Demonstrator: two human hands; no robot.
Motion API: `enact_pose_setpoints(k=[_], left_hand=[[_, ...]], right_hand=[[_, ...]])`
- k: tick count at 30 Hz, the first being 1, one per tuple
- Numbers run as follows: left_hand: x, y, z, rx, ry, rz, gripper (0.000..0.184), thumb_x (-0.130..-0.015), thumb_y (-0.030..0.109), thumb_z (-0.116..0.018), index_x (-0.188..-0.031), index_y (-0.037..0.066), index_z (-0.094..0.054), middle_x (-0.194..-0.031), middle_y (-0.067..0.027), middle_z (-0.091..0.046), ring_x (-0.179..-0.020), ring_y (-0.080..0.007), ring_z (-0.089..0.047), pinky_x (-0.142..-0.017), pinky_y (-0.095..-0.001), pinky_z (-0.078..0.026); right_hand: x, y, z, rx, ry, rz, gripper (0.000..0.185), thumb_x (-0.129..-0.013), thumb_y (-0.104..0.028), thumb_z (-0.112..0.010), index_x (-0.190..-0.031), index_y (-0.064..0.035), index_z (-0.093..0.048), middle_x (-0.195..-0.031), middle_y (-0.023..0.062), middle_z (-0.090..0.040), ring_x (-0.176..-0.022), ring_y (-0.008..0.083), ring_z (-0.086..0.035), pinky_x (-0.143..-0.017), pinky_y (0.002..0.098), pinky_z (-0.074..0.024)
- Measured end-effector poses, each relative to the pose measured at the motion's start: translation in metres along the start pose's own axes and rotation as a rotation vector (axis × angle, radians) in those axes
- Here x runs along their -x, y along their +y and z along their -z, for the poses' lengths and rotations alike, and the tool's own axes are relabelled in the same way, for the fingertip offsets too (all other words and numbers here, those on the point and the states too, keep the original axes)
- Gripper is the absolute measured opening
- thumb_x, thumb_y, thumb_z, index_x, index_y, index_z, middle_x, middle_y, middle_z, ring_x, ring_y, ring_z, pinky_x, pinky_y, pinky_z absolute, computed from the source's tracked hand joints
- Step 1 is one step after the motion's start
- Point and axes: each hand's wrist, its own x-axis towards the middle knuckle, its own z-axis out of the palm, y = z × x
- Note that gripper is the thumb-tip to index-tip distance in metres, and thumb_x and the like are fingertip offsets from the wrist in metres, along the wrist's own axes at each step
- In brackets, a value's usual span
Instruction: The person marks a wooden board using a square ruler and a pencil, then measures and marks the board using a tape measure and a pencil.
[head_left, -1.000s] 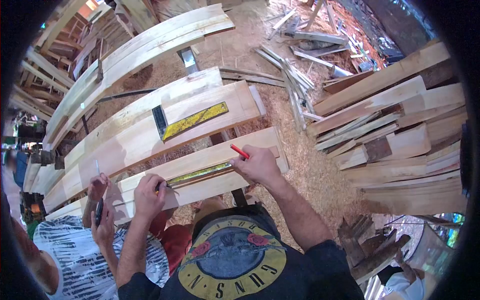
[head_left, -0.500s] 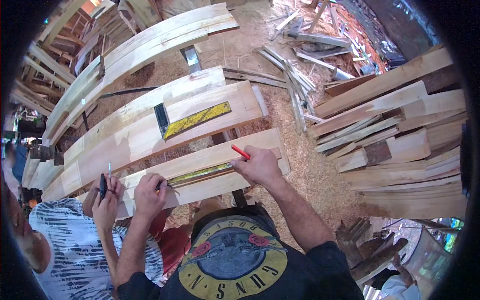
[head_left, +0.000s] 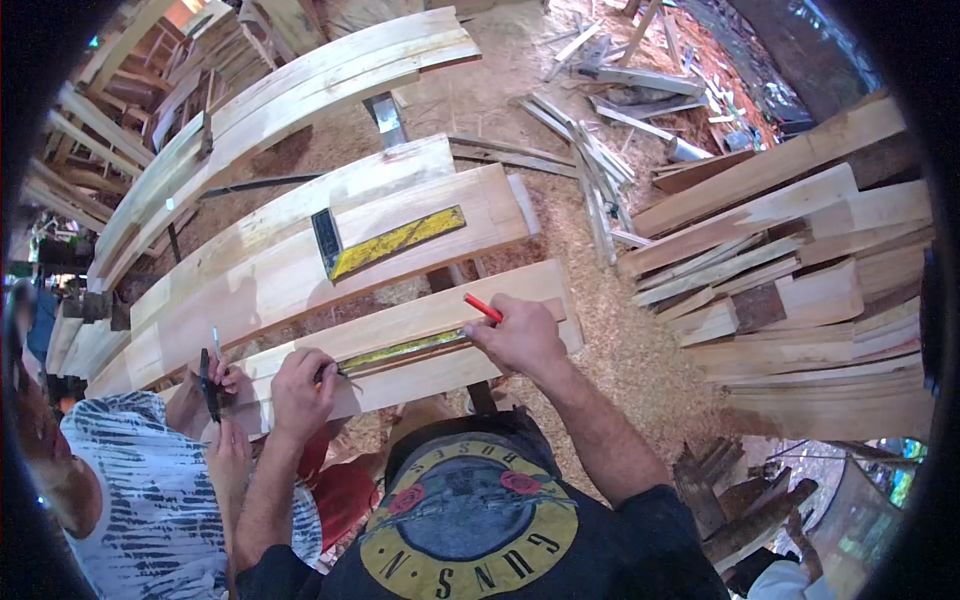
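A yellow tape measure (head_left: 405, 350) is stretched along a pale wooden plank (head_left: 515, 290) in front of me. My left hand (head_left: 303, 392) is closed around its dark case, which is mostly hidden by my fingers. At the other end, my right hand (head_left: 528, 335) pinches the tape near the plank's right end. A red pencil (head_left: 483, 307) is also gripped in that hand, sticking out up and left. Beyond, a try square (head_left: 398, 242) with a dark stock and worn yellow blade lies on another board.
To my left, a co-worker in a patterned shirt (head_left: 140, 480) holds a black object (head_left: 210, 385) and a thin light stick. Curved planks (head_left: 340, 80) lie farther off. Stacked boards (head_left: 790, 300) stand at right, scrap strips (head_left: 600, 150) behind, and sawdust (head_left: 640, 370) covers the ground.
My hands and the tape stay nearly where they were. The co-worker's hands have shifted, one dropping lower, and the black object now shows more of its length.
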Motion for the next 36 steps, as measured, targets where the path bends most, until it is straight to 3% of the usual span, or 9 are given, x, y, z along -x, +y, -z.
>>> enact_pose_setpoints(k=[10, 13, 19, 22, 25, 28, 31, 36], left_hand=[[-0.003, 0.011, -0.001, -0.058, -0.026, -0.016, 0.009, -0.089, 0.011, -0.077, -0.097, 0.008, -0.072, -0.099, -0.0108, -0.068, -0.096, -0.0342, -0.068, -0.082, -0.0463, -0.056], [-0.004, 0.014, 0.0, -0.071, -0.05, -0.015, 0.01, -0.09, 0.014, -0.077, -0.097, 0.009, -0.072, -0.1, -0.0103, -0.067, -0.097, -0.0339, -0.067, -0.082, -0.0467, -0.055], [-0.004, 0.011, -0.001, -0.065, -0.05, -0.012, 0.011, -0.09, 0.016, -0.077, -0.097, 0.01, -0.072, -0.099, -0.01, -0.066, -0.097, -0.0336, -0.066, -0.082, -0.0462, -0.054], [-0.005, 0.014, -0.002, -0.045, -0.058, -0.004, 0.009, -0.09, 0.016, -0.077, -0.096, 0.01, -0.073, -0.097, -0.0095, -0.067, -0.095, -0.0331, -0.067, -0.081, -0.046, -0.055], [-0.008, 0.022, -0.002, -0.011, -0.082, 0.012, 0.009, -0.091, 0.018, -0.077, -0.094, 0.011, -0.074, -0.095, -0.0092, -0.068, -0.093, -0.0327, -0.068, -0.079, -0.0459, -0.056], [-0.013, 0.038, -0.008, 0.005, -0.1, 0.011, 0.01, -0.091, 0.02, -0.078, -0.093, 0.011, -0.075, -0.093, -0.0091, -0.069, -0.091, -0.0324, -0.069, -0.077, -0.0458, -0.056], [-0.022, 0.058, -0.012, 0.03, -0.121, 0.01, 0.011, -0.091, 0.023, -0.078, -0.094, 0.012, -0.075, -0.093, -0.0093, -0.069, -0.091, -0.0325, -0.069, -0.077, -0.0458, -0.057], [-0.032, 0.076, -0.017, 0.049, -0.167, -0.017, 0.014, -0.092, 0.026, -0.077, -0.094, 0.012, -0.075, -0.093, -0.0098, -0.068, -0.094, -0.0334, -0.069, -0.08, -0.0468, -0.057]], right_hand=[[0.001, -0.004, 0.0, -0.029, 0.006, -0.042, 0.044, -0.089, -0.048, -0.079, -0.09, -0.0053, -0.071, -0.083, 0.0196, -0.073, -0.084, 0.0404, -0.074, -0.077, 0.0526, -0.056], [-0.001, -0.002, -0.004, -0.034, 0.049, -0.041, 0.047, -0.086, -0.048, -0.083, -0.084, -0.0037, -0.068, -0.076, 0.0187, -0.071, -0.073, 0.0353, -0.072, -0.07, 0.0473, -0.0552], [0.0, 0.001, -0.005, -0.095, 0.064, -0.025, 0.046, -0.085, -0.047, -0.084, -0.083, -0.0037, -0.067, -0.072, 0.0183, -0.068, -0.067, 0.0348, -0.069, -0.066, 0.0456, -0.054], [0.0, 0.002, -0.004, -0.074, 0.021, -0.059, 0.04, -0.089, -0.044, -0.079, -0.093, -0.005, -0.07, -0.08, 0.0202, -0.071, -0.085, 0.0395, -0.074, -0.076, 0.0512, -0.0565], [0.006, 0.002, -0.001, -0.119, 0.077, 0.06, 0.029, -0.088, -0.033, -0.078, -0.098, -0.0064, -0.071, -0.088, 0.0189, -0.071, -0.085, 0.0393, -0.073, -0.075, 0.0508, -0.0577], [0.018, -0.014, -0.003, -0.107, 0.438, 0.473, 0.023, -0.085, -0.02, -0.074, -0.105, -0.0091, -0.073, -0.098, 0.0168, -0.071, -0.085, 0.0384, -0.073, -0.075, 0.0497, -0.0592], [0.023, -0.026, -0.016, -0.084, 0.279, 0.566, 0.029, -0.082, -0.012, -0.07, -0.111, -0.0123, -0.074, -0.105, 0.0145, -0.071, -0.086, 0.0375, -0.073, -0.075, 0.0493, -0.0603], [0.021, -0.016, -0.033, 0.112, 0.196, 0.472, 0.021, -0.081, -0.011, -0.068, -0.102, -0.0119, -0.071, -0.094, 0.0134, -0.069, -0.083, 0.0387, -0.071, -0.072, 0.0514, -0.0582]])
